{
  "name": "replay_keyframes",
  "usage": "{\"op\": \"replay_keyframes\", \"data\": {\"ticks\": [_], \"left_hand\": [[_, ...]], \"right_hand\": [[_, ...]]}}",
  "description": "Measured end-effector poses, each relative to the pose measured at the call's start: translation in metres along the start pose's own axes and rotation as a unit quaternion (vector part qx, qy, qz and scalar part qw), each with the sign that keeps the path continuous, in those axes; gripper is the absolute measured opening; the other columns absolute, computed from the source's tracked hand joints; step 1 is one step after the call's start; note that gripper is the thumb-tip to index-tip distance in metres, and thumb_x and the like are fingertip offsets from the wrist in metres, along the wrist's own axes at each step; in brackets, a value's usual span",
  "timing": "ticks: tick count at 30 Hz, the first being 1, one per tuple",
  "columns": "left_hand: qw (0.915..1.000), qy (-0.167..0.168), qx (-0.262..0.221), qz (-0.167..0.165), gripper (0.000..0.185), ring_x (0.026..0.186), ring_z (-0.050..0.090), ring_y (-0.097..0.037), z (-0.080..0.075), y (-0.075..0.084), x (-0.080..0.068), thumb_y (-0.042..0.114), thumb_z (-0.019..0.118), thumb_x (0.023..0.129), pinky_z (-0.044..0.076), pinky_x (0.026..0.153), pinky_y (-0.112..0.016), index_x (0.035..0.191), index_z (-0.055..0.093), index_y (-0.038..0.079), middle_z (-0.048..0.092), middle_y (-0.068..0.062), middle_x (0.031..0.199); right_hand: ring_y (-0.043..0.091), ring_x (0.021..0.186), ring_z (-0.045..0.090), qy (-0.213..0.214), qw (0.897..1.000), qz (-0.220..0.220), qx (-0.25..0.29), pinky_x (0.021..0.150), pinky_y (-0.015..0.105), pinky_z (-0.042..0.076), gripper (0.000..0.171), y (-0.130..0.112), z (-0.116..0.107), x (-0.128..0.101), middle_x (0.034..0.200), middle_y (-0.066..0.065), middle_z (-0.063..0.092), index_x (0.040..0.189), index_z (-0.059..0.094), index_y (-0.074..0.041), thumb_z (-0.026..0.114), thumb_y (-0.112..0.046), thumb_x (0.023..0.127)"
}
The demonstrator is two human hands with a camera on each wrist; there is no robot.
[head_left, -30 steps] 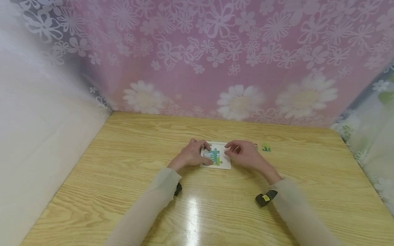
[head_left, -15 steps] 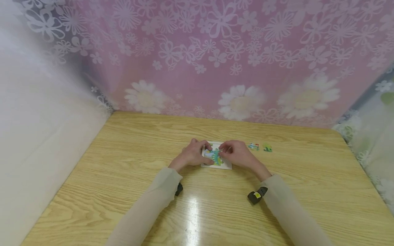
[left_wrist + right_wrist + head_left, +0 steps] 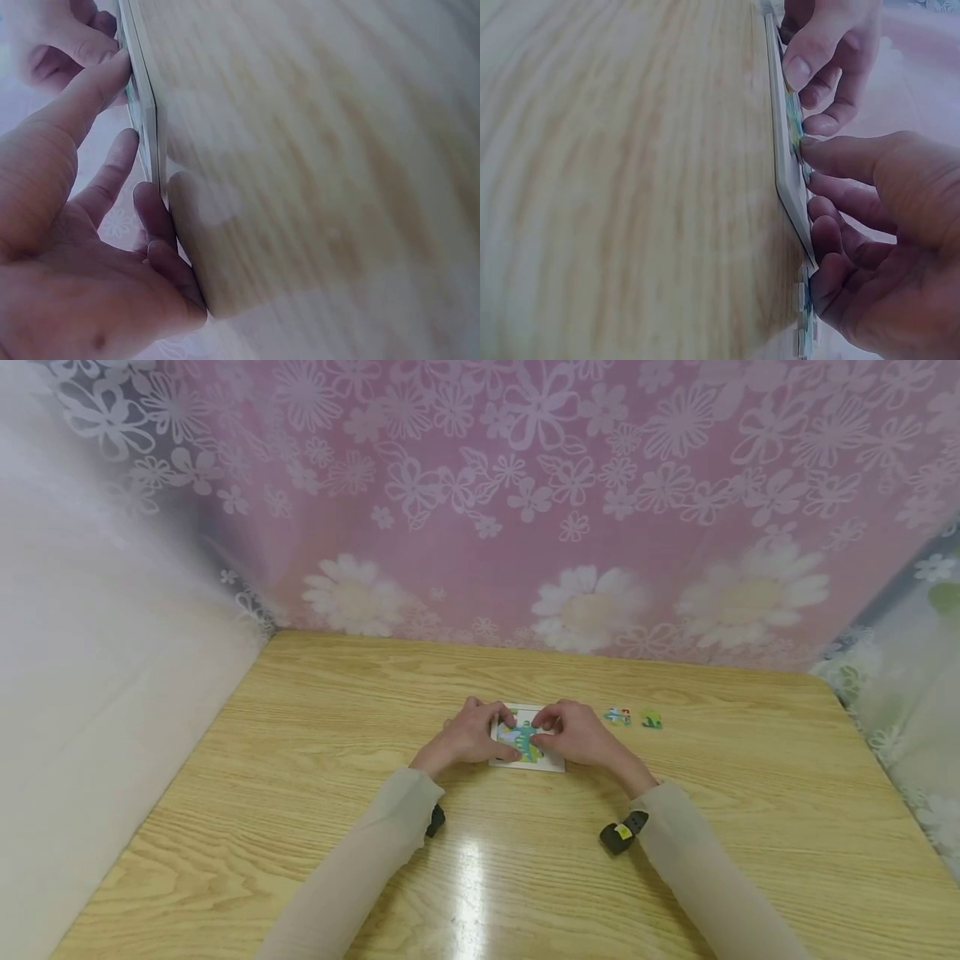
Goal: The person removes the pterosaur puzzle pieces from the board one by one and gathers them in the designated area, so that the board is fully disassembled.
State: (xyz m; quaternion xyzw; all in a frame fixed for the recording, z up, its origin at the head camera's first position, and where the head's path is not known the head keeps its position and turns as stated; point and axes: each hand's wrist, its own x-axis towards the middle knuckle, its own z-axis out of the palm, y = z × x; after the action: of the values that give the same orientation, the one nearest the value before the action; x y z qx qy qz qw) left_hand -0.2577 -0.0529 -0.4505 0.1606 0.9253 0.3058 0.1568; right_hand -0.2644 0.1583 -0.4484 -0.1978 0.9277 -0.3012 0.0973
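A white puzzle board (image 3: 552,766) lies flat on the table, with joined pieces (image 3: 524,743) showing a green and blue picture on its left and middle part. My left hand (image 3: 467,735) rests over the board's left side, thumb and index fingertip pressing on its face, the other fingers at its edge. From the right, my right hand (image 3: 581,735) pinches a small puzzle piece (image 3: 807,172) between thumb and index finger, right at the edge of the joined pieces. Fingers hide most of that piece. The thumb of the left hand (image 3: 832,64) also shows in the right wrist view.
Two loose puzzle pieces, one blue and red (image 3: 618,717) and one green (image 3: 652,718), lie to the right of the right hand. The wooden table (image 3: 360,693) ends at a pink flowered curtain (image 3: 465,527) behind and a white cloth (image 3: 112,652) at left.
My right hand has moved left onto the board, up to the joined pieces, uncovering the blue and red loose piece. The left hand keeps its place.
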Motion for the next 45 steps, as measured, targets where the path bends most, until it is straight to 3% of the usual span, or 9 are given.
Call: {"op": "replay_keyframes", "data": {"ticks": [10, 20, 31, 45], "left_hand": [[0.9999, -0.001, -0.014, -0.008, 0.039, 0.096, 0.036, -0.019, 0.000, 0.002, -0.002, 0.045, 0.076, 0.076, 0.026, 0.075, -0.039, 0.107, 0.058, 0.027, 0.044, -0.002, 0.108], [0.9996, 0.000, -0.023, -0.016, 0.038, 0.096, 0.037, -0.018, -0.003, 0.004, -0.004, 0.043, 0.077, 0.076, 0.025, 0.076, -0.040, 0.105, 0.058, 0.027, 0.045, -0.003, 0.107], [0.9982, -0.007, -0.037, -0.047, 0.039, 0.091, 0.041, -0.021, -0.007, 0.013, -0.003, 0.039, 0.079, 0.074, 0.027, 0.082, -0.043, 0.104, 0.060, 0.024, 0.043, -0.005, 0.107], [0.9984, -0.009, -0.033, -0.046, 0.040, 0.089, 0.043, -0.022, -0.004, 0.010, -0.004, 0.041, 0.079, 0.074, 0.026, 0.080, -0.041, 0.104, 0.059, 0.025, 0.040, -0.004, 0.107]], "right_hand": [[0.017, 0.080, 0.053, -0.022, 0.999, 0.017, 0.018, 0.070, 0.031, 0.044, 0.021, 0.000, 0.000, 0.001, 0.096, 0.005, 0.062, 0.102, 0.066, -0.012, 0.067, -0.026, 0.087], [0.018, 0.077, 0.053, -0.009, 0.999, 0.020, 0.032, 0.067, 0.030, 0.043, 0.019, -0.001, -0.001, 0.001, 0.093, 0.005, 0.063, 0.100, 0.066, -0.012, 0.068, -0.025, 0.086], [0.018, 0.078, 0.055, -0.005, 0.998, 0.015, 0.058, 0.069, 0.032, 0.044, 0.018, -0.001, -0.004, 0.000, 0.091, 0.003, 0.065, 0.099, 0.064, -0.013, 0.068, -0.025, 0.087], [0.014, 0.082, 0.064, -0.001, 0.995, 0.026, 0.096, 0.074, 0.031, 0.048, 0.012, 0.002, -0.006, -0.002, 0.091, 0.002, 0.069, 0.097, 0.063, -0.015, 0.065, -0.024, 0.089]]}}
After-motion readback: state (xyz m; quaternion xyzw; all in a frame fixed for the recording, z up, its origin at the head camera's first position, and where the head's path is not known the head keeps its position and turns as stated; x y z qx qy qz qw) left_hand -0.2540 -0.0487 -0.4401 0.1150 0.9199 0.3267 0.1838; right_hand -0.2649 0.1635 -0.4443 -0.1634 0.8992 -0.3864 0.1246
